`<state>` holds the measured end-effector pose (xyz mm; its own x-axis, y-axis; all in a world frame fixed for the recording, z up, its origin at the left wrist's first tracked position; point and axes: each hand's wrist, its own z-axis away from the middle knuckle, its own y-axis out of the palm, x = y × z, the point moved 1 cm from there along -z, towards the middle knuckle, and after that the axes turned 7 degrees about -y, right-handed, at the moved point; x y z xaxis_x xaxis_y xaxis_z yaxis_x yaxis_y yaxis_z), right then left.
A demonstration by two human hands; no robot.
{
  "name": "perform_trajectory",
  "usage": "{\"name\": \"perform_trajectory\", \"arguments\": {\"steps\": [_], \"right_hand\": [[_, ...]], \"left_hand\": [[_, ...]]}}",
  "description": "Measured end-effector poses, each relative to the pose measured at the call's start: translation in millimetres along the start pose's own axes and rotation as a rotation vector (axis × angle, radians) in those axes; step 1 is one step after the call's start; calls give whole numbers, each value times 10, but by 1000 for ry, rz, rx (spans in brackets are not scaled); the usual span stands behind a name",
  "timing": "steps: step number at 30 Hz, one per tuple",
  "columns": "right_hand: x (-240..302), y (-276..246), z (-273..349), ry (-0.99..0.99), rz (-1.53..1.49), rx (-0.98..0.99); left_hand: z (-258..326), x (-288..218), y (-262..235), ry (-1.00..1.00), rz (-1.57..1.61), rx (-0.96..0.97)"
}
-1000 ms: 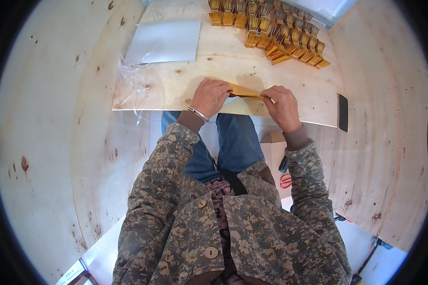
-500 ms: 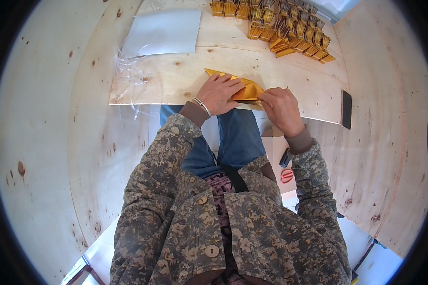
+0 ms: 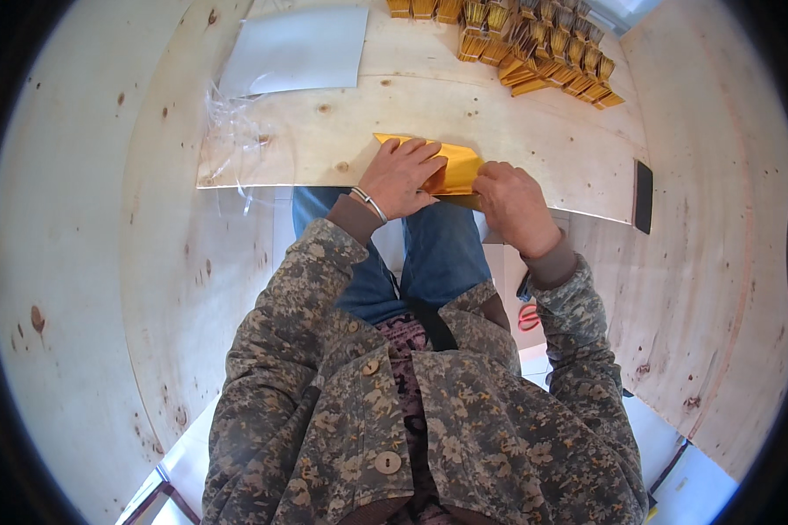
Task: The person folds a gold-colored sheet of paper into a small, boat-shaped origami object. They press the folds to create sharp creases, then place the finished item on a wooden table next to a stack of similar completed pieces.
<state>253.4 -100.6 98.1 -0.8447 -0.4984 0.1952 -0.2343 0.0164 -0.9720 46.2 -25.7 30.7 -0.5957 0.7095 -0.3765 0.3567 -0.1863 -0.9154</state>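
A folded sheet of shiny gold foil paper point(image 3: 459, 170) lies at the table's near edge, its lower part reaching over the edge. My left hand point(image 3: 400, 178) holds the sheet's left part, fingers curved over the top and thumb near the lower edge. At the sheet's right end my right hand point(image 3: 514, 205) is closed, with thumb and forefinger pinching the paper. The fingertips of the right hand are partly hidden.
Bundles of folded gold paper point(image 3: 547, 52) stand in rows at the back right. A pale sheet point(image 3: 296, 51) lies back left, with clear plastic strips point(image 3: 229, 131) beside it. A black strip point(image 3: 643, 197) sits at the table's right corner. Red-handled scissors point(image 3: 528, 317) are below.
The crumpled-looking upper face of the gold paper now lies flatter and smoother. My right hand has shifted slightly left and turned over the paper's right end. The left hand stays on the sheet.
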Motion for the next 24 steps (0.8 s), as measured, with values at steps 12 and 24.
{"name": "perform_trajectory", "arguments": {"steps": [12, 24], "right_hand": [[-316, 288, -100, -60, -345, 111], [-306, 547, -130, -169, -279, -104]], "left_hand": [[59, 88, 67, 10, -22, -7], [103, 134, 110, -7, -100, 42]]}}
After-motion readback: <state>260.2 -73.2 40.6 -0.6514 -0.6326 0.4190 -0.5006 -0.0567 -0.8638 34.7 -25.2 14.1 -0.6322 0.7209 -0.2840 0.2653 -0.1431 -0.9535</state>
